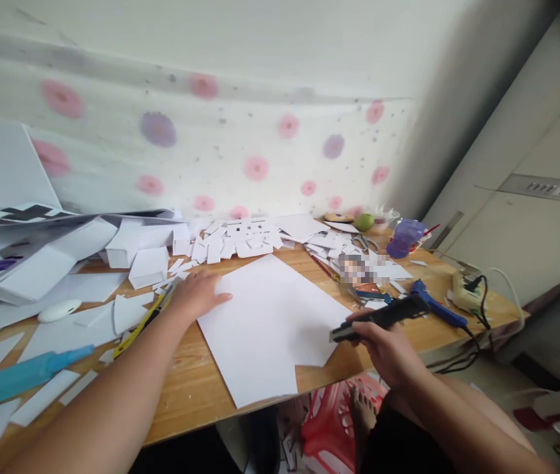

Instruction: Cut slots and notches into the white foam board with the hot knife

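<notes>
My left hand lies flat on the left corner of a large white sheet spread on the wooden table. My right hand grips a black utility knife, its tip touching the sheet's right edge. The sheet has a notch cut from its lower right corner. A yellow and black ruler lies just left of my left hand.
Piles of white cut pieces and folded white boxes fill the back and left. A teal tube lies at the left. A blue glue gun, power strip, purple cup and green fruit sit at the right.
</notes>
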Action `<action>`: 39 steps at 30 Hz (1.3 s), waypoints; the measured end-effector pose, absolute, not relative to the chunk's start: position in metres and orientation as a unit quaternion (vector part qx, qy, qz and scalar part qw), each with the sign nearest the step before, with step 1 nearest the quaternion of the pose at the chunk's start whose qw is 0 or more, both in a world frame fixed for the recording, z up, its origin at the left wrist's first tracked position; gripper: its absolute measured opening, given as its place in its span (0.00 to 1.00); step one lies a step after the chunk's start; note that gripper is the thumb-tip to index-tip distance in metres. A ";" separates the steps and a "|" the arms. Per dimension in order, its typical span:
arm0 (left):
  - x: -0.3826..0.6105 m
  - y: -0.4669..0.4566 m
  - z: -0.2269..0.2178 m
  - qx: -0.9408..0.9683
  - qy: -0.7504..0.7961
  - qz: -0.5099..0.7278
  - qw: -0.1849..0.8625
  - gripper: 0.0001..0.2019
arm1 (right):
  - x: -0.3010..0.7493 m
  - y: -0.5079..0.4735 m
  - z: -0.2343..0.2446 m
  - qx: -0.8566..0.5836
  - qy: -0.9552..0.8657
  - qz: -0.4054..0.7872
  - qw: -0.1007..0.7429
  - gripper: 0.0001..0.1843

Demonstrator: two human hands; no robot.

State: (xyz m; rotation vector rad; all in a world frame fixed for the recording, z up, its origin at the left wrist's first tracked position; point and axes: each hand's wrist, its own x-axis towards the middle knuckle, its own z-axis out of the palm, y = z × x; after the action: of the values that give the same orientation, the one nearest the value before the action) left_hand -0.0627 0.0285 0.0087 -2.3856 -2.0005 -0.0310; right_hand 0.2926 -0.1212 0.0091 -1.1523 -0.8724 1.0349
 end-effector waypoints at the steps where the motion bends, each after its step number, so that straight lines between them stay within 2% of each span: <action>1: -0.063 0.027 0.011 -0.763 -0.646 -0.010 0.013 0.28 | 0.293 -0.112 0.010 -0.498 -0.388 0.447 0.634 0.10; 4: -0.059 0.022 0.015 -0.759 -0.651 -0.021 0.013 0.29 | 0.293 -0.092 0.008 -0.500 -0.405 0.436 0.629 0.10; 7: -0.048 0.018 0.011 -0.781 -0.623 -0.042 -0.001 0.33 | 0.292 -0.087 0.004 -0.512 -0.432 0.421 0.612 0.12; 13: -0.009 -0.003 0.001 -0.887 -0.447 -0.019 -0.116 0.36 | 0.264 -0.115 0.007 -0.516 -0.621 0.326 0.492 0.15; 19: 0.001 -0.014 -0.003 -0.893 -0.421 -0.012 -0.160 0.29 | 0.220 -0.126 -0.007 -0.543 -0.620 0.214 0.524 0.12; 23: -0.002 -0.011 -0.003 -0.891 -0.419 -0.010 -0.173 0.27 | 0.208 -0.117 -0.014 -0.549 -0.658 0.161 0.490 0.12; 27: -0.002 -0.011 0.000 -0.887 -0.422 -0.008 -0.186 0.26 | 0.203 -0.117 -0.013 -0.562 -0.674 0.147 0.457 0.09; 32: -0.001 -0.011 -0.002 -0.882 -0.428 -0.008 -0.199 0.28 | 0.199 -0.119 -0.015 -0.533 -0.700 0.126 0.458 0.07; 39: 0.000 -0.010 -0.005 -0.878 -0.436 -0.006 -0.196 0.29 | 0.199 -0.117 -0.020 -0.508 -0.719 0.106 0.462 0.09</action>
State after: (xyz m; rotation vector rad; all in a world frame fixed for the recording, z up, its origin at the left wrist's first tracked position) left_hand -0.0002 -0.0097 -0.0052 -3.1673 -1.5743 -0.0224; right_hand 0.1990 -0.1170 -0.0195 -1.2491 -1.7692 0.2612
